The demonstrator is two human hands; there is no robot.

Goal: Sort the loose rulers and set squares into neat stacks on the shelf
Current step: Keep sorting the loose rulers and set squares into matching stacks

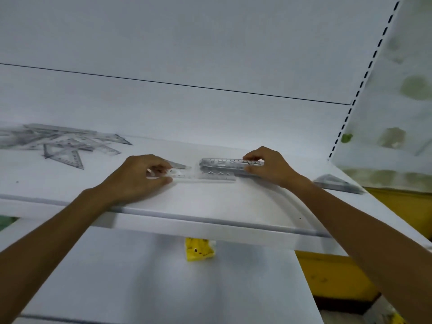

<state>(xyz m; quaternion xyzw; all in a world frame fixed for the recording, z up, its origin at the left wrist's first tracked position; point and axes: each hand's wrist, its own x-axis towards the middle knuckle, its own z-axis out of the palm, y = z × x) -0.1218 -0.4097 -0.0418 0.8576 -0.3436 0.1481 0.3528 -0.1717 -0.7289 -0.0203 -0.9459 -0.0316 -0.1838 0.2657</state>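
On the white shelf, my left hand pinches the left end of a clear ruler that lies flat near the shelf's middle. My right hand grips the right end of a small stack of clear rulers just behind it. A loose heap of clear rulers and set squares lies at the back left. One set square lies at the right edge. A pointed clear piece shows behind my left fingers.
A slotted upright bounds the shelf on the right, beside a pale patterned sheet. A lower white shelf holds a yellow packet. Yellow surfaces lie at the lower right.
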